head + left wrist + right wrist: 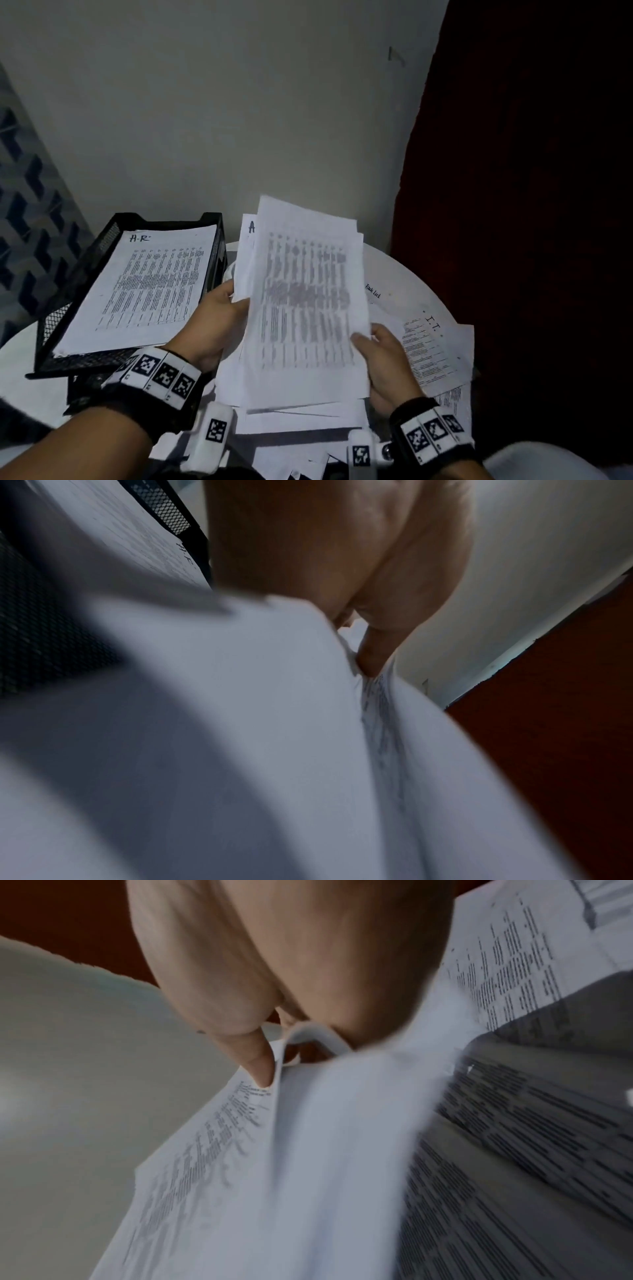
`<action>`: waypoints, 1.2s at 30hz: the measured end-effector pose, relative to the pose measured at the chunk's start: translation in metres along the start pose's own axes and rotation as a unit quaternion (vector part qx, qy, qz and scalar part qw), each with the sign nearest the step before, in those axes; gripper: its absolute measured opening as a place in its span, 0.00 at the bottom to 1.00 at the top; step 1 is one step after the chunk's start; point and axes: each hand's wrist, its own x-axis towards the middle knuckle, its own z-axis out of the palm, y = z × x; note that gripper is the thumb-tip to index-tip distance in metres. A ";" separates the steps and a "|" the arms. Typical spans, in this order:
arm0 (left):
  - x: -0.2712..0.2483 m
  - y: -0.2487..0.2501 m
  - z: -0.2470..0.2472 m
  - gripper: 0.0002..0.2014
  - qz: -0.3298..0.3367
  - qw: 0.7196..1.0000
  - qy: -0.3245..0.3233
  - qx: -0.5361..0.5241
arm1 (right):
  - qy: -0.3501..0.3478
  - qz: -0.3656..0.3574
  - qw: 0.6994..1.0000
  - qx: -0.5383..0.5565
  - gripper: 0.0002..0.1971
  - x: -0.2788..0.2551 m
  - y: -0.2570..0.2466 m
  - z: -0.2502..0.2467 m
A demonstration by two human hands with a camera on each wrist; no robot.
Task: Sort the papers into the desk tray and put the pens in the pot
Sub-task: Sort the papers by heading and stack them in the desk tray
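both hands on the loose sheaf, leafing for the next heading

my left hand (pixel 219 308) gripped the sheaf of papers (pixel 305 298) at its left edge to steady it, while my right hand (pixel 380 356) pinched the lower right corner to peel sheets apart, centre of the frame. the desk tray (pixel 85 270), centre left, already held a sheet marked h-r. more papers (pixel 431 346) lay on the white table (pixel 404 270) at right. i saw no pens or pot.

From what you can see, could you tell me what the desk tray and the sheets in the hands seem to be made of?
Desk tray: probably black metal mesh, matte; fine perforated walls show. Sheets: thin white printed paper, curling where the right hand and left hand grip them.
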 end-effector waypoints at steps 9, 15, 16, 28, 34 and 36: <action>0.001 -0.010 -0.001 0.10 -0.043 0.981 0.027 0.186 | 0.001 -0.030 0.997 -0.067 0.11 0.016 0.036 0.010; 0.009 -0.004 -0.018 0.12 0.020 0.936 0.093 0.338 | 0.162 0.034 0.963 -0.213 0.22 0.054 0.084 -0.038; 0.010 -0.002 -0.022 0.11 0.018 0.934 0.095 0.344 | 0.171 0.057 0.958 -0.223 0.26 0.059 0.093 -0.046; 0.015 -0.004 -0.032 0.04 0.018 0.928 0.112 0.355 | 0.133 0.059 0.932 -0.331 0.21 0.066 0.120 -0.043; 0.018 -0.004 -0.034 0.03 0.014 0.934 0.122 0.337 | 0.219 0.010 0.953 -0.208 0.11 0.066 0.104 -0.050; 0.018 -0.005 -0.034 0.02 0.012 0.933 0.123 0.337 | 0.209 -0.006 0.960 -0.186 0.13 0.066 0.103 -0.045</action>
